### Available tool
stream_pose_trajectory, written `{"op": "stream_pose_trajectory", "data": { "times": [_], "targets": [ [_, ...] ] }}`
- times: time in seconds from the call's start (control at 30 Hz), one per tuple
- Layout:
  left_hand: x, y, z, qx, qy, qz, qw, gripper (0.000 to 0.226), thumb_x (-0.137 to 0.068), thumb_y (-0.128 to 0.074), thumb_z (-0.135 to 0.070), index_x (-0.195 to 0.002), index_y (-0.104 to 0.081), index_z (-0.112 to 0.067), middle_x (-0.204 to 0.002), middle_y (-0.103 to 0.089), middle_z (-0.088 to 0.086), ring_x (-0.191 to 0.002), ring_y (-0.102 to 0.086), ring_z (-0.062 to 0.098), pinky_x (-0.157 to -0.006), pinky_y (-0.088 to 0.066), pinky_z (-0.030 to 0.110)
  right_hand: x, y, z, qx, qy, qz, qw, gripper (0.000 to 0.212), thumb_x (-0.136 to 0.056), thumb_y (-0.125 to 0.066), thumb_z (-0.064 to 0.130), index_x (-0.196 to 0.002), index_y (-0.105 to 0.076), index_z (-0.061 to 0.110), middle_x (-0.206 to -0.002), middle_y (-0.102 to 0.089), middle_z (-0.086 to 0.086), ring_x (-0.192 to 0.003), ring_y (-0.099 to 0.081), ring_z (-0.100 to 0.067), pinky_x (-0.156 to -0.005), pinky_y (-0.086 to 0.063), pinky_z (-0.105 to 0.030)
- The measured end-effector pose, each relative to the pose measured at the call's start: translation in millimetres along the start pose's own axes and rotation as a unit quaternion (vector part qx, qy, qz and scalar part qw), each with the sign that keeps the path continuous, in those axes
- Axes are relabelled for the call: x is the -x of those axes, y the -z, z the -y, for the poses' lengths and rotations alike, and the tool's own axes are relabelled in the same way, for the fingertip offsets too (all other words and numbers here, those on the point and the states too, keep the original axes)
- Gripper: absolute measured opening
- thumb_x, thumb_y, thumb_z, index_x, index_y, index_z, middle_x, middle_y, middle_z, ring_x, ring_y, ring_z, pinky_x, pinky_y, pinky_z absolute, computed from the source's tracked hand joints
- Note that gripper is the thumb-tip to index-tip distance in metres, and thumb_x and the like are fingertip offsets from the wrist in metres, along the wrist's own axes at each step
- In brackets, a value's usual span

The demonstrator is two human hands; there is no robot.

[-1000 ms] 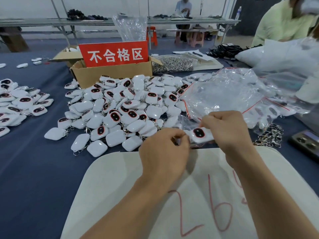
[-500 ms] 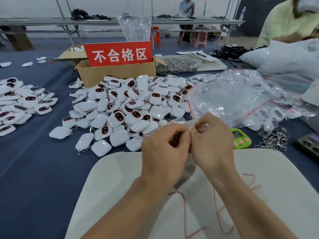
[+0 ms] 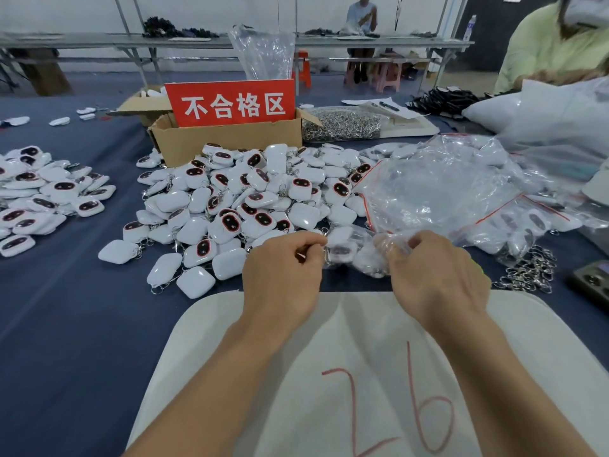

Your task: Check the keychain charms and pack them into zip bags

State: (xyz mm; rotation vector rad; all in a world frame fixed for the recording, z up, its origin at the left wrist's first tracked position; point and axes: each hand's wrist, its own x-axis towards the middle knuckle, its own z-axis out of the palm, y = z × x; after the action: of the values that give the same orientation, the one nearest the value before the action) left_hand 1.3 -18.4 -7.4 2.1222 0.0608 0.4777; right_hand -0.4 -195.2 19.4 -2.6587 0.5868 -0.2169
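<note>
A small clear zip bag [image 3: 357, 253] with a white keychain charm inside stretches between my two hands above the blue table. My left hand [image 3: 283, 275] pinches the bag's left end. My right hand [image 3: 435, 278] grips its crumpled right end. Behind them lies a big heap of loose white charms [image 3: 250, 199], many with a dark red-rimmed face. A stack of empty clear zip bags [image 3: 441, 189] with red seal lines lies to the right of the heap.
A cardboard box [image 3: 227, 140] with a red sign stands behind the heap. A second heap of charms [image 3: 43, 196] lies at far left. Metal keyrings [image 3: 530, 275] and a dark device [image 3: 593, 285] sit at right. A white cloth marked 26 [image 3: 362, 374] covers my lap. A person sits at back right.
My hands met at the bag's top half a second ago and have now drawn apart along it. The charm that my right hand held is now inside the bag.
</note>
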Motion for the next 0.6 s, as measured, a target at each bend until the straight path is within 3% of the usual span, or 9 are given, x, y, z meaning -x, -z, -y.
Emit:
{"op": "stream_pose_trajectory", "data": {
  "times": [0.1,0.23,0.3,0.4,0.47,0.53,0.6],
  "targets": [
    [0.3,0.6,-0.4,-0.042,0.005,-0.016,0.999,0.018,-0.092,-0.066,-0.028,-0.092,-0.079,-0.041,-0.077,-0.072,-0.023,-0.08,-0.066,0.007,-0.078,-0.054,0.031,2.7,0.9,2.3,-0.021,0.009,-0.027,0.999,0.04,-0.098,-0.041,0.062,-0.103,-0.055,0.025,-0.075,-0.045,0.003,-0.085,-0.043,-0.03,-0.081,-0.033,-0.041],
    [-5.7,6.7,1.7,-0.124,0.034,-0.073,0.989,0.022,-0.093,-0.059,-0.032,-0.097,-0.078,-0.044,-0.079,-0.073,-0.015,-0.08,-0.062,0.014,-0.07,-0.038,0.029,2.5,2.3,2.2,-0.014,0.077,-0.083,0.993,0.029,-0.098,-0.047,0.041,-0.082,-0.064,0.023,-0.083,-0.066,-0.003,-0.089,-0.053,-0.033,-0.09,-0.035,-0.04],
    [-12.6,15.3,7.2,-0.146,0.057,-0.098,0.983,0.025,-0.092,-0.056,-0.033,-0.099,-0.077,-0.043,-0.084,-0.074,-0.013,-0.083,-0.062,0.016,-0.072,-0.035,0.029,3.9,1.5,3.0,-0.084,0.085,-0.137,0.983,0.02,-0.094,-0.053,0.026,-0.08,-0.068,0.024,-0.082,-0.063,-0.001,-0.096,-0.054,-0.033,-0.09,-0.034,-0.037],
    [-25.7,30.5,18.9,-0.164,0.081,-0.108,0.977,0.024,-0.092,-0.056,-0.034,-0.1,-0.077,-0.041,-0.091,-0.075,-0.013,-0.088,-0.064,0.021,-0.074,-0.036,0.03,11.8,5.0,6.0,-0.24,0.132,-0.241,0.931,0.027,-0.083,-0.053,0.009,-0.089,-0.075,0.022,-0.077,-0.044,0.018,-0.094,-0.049,-0.028,-0.085,-0.035,-0.032],
    [-32.6,38.9,26.0,-0.176,0.091,-0.103,0.975,0.019,-0.092,-0.058,-0.036,-0.094,-0.077,-0.04,-0.087,-0.073,-0.014,-0.086,-0.062,0.019,-0.073,-0.036,0.03,18.9,3.2,11.1,-0.255,0.193,-0.206,0.925,0.032,-0.08,-0.049,0.013,-0.096,-0.075,0.024,-0.087,-0.052,0.011,-0.096,-0.055,-0.025,-0.083,-0.033,-0.024],
    [-36.3,42.5,30.9,-0.168,0.09,-0.088,0.978,0.016,-0.089,-0.062,-0.035,-0.091,-0.077,-0.039,-0.083,-0.071,-0.018,-0.088,-0.064,0.016,-0.075,-0.038,0.029,28.4,-5.1,20.1,-0.255,0.257,-0.094,0.928,0.035,-0.083,-0.049,0.014,-0.103,-0.077,0.026,-0.099,-0.064,0.003,-0.098,-0.06,-0.016,-0.083,-0.035,-0.014],
    [-35.3,40.8,31.6,-0.135,0.061,-0.056,0.987,0.021,-0.084,-0.066,-0.032,-0.099,-0.078,-0.038,-0.091,-0.072,-0.02,-0.094,-0.063,0.01,-0.082,-0.04,0.026,37.4,-17.2,27.5,-0.224,0.295,0.018,0.928,0.037,-0.087,-0.053,0.011,-0.113,-0.075,0.027,-0.112,-0.071,0.006,-0.107,-0.059,-0.008,-0.093,-0.037,-0.01]
  ]
}}
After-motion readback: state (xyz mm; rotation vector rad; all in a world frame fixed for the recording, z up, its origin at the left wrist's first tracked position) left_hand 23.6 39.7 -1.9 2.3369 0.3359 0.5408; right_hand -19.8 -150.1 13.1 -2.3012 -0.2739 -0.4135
